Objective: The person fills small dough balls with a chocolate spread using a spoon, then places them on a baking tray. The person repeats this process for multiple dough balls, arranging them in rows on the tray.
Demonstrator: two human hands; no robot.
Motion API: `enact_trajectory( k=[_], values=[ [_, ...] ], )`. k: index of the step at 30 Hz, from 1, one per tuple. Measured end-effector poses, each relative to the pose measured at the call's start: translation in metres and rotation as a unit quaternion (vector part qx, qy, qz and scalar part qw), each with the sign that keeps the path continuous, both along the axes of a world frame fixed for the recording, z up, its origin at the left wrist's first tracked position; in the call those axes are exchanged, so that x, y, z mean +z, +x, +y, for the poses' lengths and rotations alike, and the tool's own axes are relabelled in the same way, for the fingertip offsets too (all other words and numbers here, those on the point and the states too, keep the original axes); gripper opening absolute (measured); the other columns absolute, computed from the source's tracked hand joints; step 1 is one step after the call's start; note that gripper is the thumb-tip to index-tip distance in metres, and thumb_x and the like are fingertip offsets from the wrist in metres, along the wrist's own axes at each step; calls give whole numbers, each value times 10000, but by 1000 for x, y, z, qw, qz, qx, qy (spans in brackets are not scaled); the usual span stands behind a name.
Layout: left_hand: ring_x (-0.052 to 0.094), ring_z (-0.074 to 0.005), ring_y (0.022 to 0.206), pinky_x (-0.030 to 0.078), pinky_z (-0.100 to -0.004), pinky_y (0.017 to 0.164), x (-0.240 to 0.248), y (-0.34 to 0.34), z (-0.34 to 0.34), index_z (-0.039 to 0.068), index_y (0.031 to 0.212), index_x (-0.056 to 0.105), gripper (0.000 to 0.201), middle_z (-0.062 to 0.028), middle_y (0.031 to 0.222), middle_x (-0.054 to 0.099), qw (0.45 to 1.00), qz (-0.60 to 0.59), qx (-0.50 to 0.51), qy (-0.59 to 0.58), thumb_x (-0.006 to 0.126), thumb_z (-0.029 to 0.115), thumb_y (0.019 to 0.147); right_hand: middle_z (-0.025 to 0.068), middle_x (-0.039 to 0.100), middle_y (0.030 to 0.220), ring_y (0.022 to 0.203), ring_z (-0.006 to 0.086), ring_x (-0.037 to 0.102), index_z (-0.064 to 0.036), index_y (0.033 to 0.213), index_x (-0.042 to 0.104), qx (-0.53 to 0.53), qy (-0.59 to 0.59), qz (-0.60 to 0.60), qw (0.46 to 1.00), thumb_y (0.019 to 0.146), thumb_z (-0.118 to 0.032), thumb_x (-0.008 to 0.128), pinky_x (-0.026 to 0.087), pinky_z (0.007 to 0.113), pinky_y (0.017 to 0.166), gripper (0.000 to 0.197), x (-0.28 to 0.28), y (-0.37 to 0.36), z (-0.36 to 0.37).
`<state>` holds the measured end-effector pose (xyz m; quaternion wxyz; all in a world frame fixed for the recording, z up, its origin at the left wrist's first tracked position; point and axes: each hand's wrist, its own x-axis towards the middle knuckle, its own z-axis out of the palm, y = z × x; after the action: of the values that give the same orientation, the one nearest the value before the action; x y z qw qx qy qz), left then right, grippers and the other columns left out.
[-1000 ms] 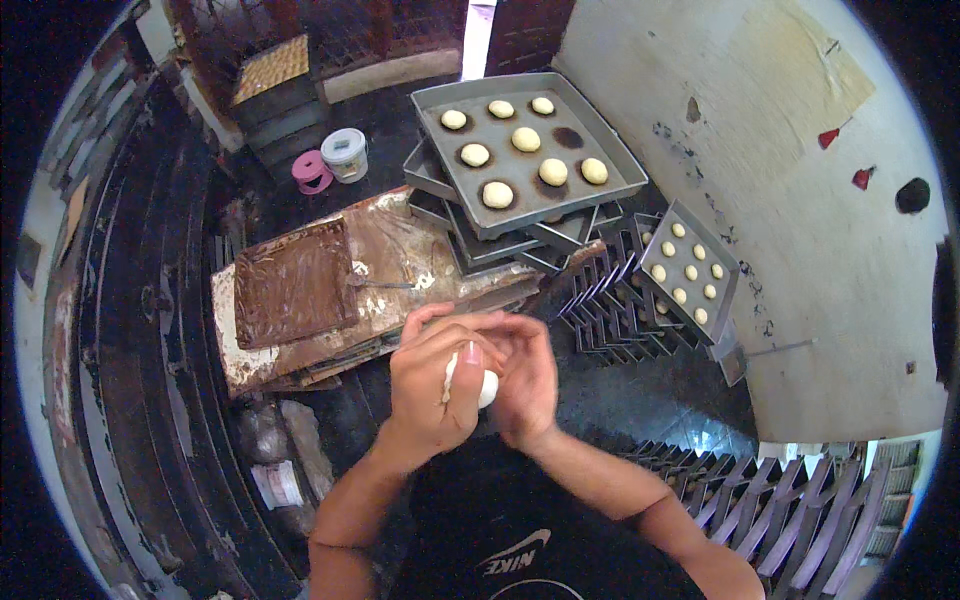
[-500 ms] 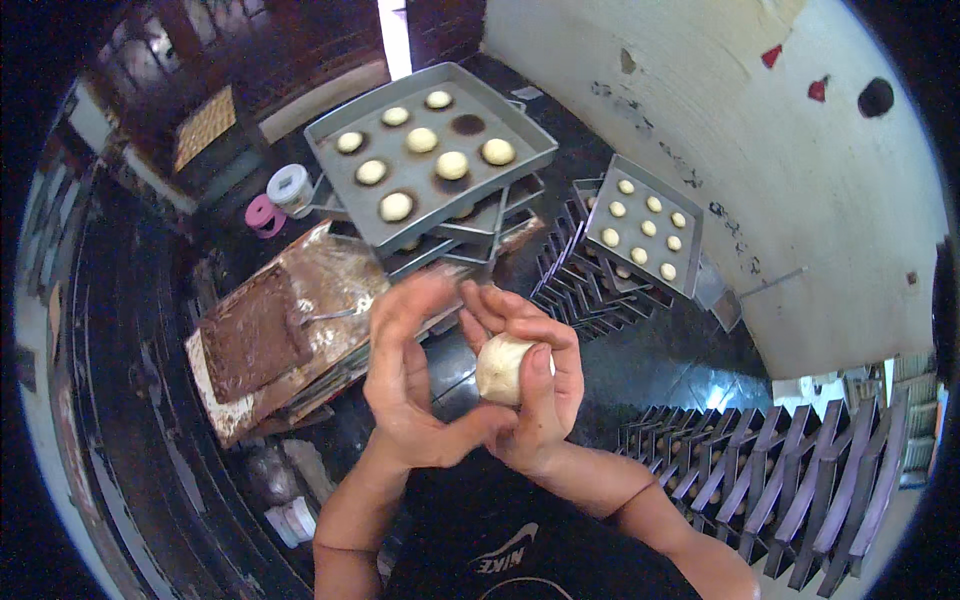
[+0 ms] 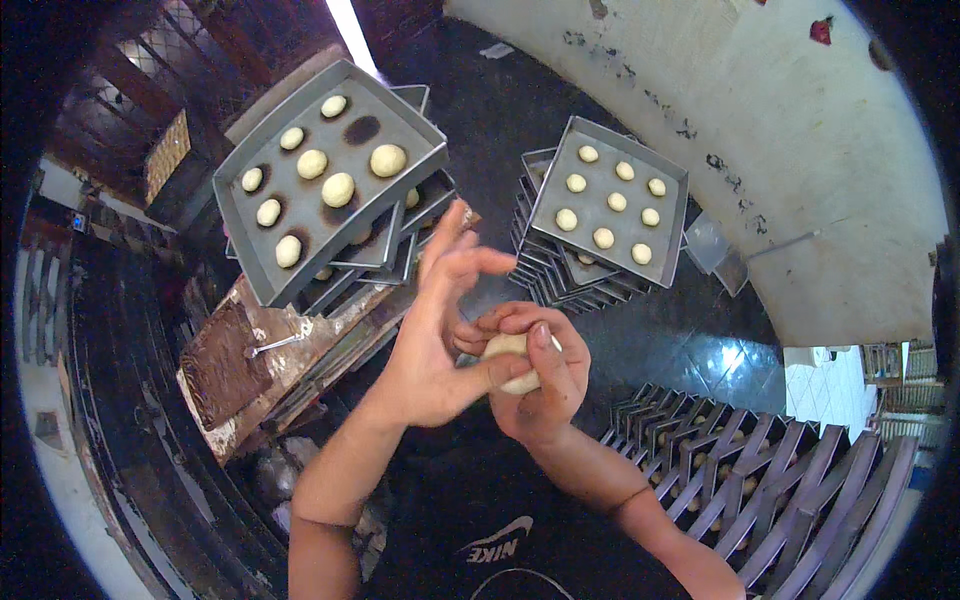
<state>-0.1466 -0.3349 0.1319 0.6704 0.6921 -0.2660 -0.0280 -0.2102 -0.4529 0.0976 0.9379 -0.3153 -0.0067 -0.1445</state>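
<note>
In front of my chest a pale ball of dough (image 3: 512, 372) sits in my right hand (image 3: 552, 375), whose fingers and thumb curl around it. My left hand (image 3: 437, 330) is beside it with fingers stretched up and apart. Its thumb reaches across and presses on the dough, partly hiding it. A large metal tray (image 3: 338, 238) at the upper left carries several round dough balls (image 3: 312, 164), with dark round stains on its bottom. A second tray (image 3: 600, 153), farther right, holds several smaller-looking dough balls (image 3: 617, 202).
Below the left tray lies a brown spread-like mass (image 3: 225, 365) on a board, with a metal utensil (image 3: 275, 345) by it. More trays are stacked crosswise beneath both trays. At the lower right stands a tall stack of trays (image 3: 760, 470) with dough balls inside. A pale wall (image 3: 760, 150) bounds the right.
My view has shifted, so the trays appear farther left. My left hand's fingers have straightened and lifted, while its thumb has come onto the dough. The dough stays in my right hand.
</note>
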Motion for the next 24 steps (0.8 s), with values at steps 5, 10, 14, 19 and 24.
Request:
enact_trajectory(
  k=[5, 10, 14, 19, 24],
  values=[
    [215, -374, 1562, 224, -590, 1207, -12, 36, -16, 104, 1541, 400, 1012, -187, 1687, 218, 989, 114, -86, 28, 933, 317, 707, 234, 641, 1098, 1008, 333, 683, 51, 1076, 604, 2, 21, 2, 1000, 1075, -233, 486, 578, 479, 938, 308, -16, 33, -22],
    [375, -296, 1474, 301, -455, 1181, -39, 76, 12, 27, 1502, 429, 760, -143, 1589, 410, 925, 281, -20, -257, 726, 270, 846, 232, 663, 1139, 1065, 360, 694, 51, 1095, 620, 36, 50, 50, 997, 1071, -254, 515, 574, 490, 964, 323, -22, 84, -14],
    [433, -269, 1437, 352, -413, 1145, -55, 118, 96, 14, 1431, 512, 639, -163, 1558, 444, 961, 208, 123, -132, 708, 256, 873, 228, 677, 1159, 1103, 371, 699, 45, 1131, 621, 54, -17, 116, 992, 1073, -269, 537, 578, 490, 969, 330, -41, 143, 10],
    [444, -297, 1426, 394, -459, 1134, -85, 176, 208, 40, 1362, 556, 571, -165, 1546, 455, 912, 7, 376, 164, 762, 117, 835, 184, 692, 1153, 1095, 348, 696, 19, 1118, 642, 28, -192, 221, 956, 1068, -217, 544, 567, 476, 962, 260, -60, 242, 60],
    [552, -341, 1330, 419, -455, 1127, -94, 228, 291, 35, 1261, 645, 473, -186, 1402, 599, 873, -3, 387, 298, 765, 76, 806, 186, 700, 1228, 1131, 331, 694, 44, 1108, 700, 32, -688, -62, 722, 1026, -179, 608, 543, 425, 998, 256, -59, 416, 104]
  ],
)
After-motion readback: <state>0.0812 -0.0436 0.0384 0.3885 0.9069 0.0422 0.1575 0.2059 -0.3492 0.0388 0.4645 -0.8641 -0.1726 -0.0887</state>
